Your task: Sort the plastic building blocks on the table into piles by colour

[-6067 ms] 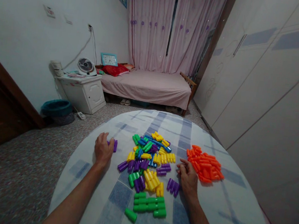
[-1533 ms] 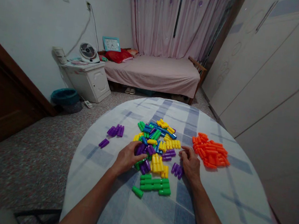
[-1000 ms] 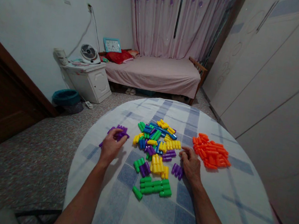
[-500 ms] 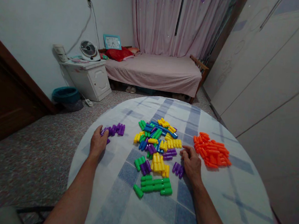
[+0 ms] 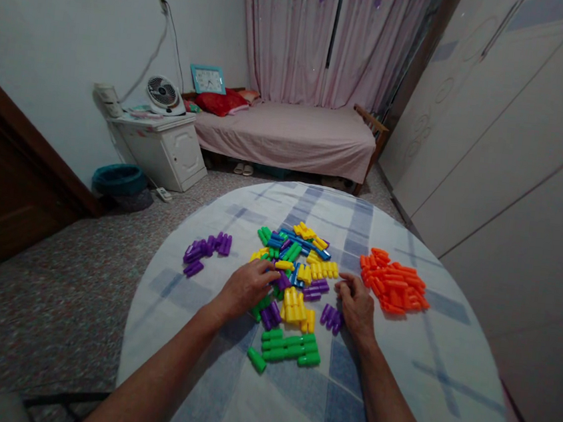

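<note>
Bullet-shaped plastic building pieces lie in groups on the cloth. My left hand (image 5: 248, 288) reaches over the left side of the mixed pile, fingers extended beside a yellow piece (image 5: 284, 265) and a purple piece (image 5: 282, 281); some pieces are hidden beneath it. I see nothing held in it. My right hand (image 5: 356, 307) rests at the pile's right side, index finger out and the others loosely bent. Close by it lie joined purple pieces (image 5: 332, 318) and a yellow row (image 5: 324, 270). Joined yellow pieces (image 5: 293, 306) and a green block (image 5: 291, 348) lie nearer me.
A purple group (image 5: 201, 249) lies on the left of the round table (image 5: 250, 412), an orange heap (image 5: 397, 287) on the right. A single green piece (image 5: 256, 360) sits near the front. Beyond are a bed (image 5: 290, 131), a cabinet (image 5: 186, 157) and a bin (image 5: 119, 180).
My left hand has left the purple group and moved right to the mixed pile; the purple pieces stay behind at the left. My right hand is nearly still. The view has shifted slightly.
</note>
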Tool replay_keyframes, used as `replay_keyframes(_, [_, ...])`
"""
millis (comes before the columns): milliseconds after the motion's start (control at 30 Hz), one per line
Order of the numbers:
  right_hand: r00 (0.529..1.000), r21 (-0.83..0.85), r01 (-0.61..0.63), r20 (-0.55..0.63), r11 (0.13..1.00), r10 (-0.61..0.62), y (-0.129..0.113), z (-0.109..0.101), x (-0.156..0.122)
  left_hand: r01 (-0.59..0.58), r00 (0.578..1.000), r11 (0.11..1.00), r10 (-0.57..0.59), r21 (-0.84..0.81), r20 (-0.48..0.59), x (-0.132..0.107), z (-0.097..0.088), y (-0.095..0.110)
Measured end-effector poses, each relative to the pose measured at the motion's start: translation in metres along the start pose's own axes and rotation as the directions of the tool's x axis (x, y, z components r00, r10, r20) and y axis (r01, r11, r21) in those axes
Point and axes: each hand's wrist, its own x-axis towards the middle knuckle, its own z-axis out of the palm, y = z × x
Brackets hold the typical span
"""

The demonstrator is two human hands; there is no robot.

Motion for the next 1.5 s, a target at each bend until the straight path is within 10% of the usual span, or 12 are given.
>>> replay_keyframes(900, [1.0, 0.005, 0.015, 0.009, 1.0, -0.015, 0.005, 0.001, 0.001, -0.114, 0.993, 0.982, 0.108, 0.151, 0.049, 0.03, 0.028, -0.001])
replay_keyframes(1233, [1.0, -0.009, 0.005, 0.01, 1.0, -0.005, 0.002, 0.0, 0.0, 0.016, 0.989, 0.91, -0.075, -0.414, -0.125, 0.013, -0.003, 0.0])
replay_keyframes(1500, [1.0, -0.035, 0.015, 0.004, 0.999, -0.015, 0.003, 0.002, 0.001, 0.082, 0.968, 0.894, 0.034, -0.44, 0.25, -0.036, -0.024, 0.013])
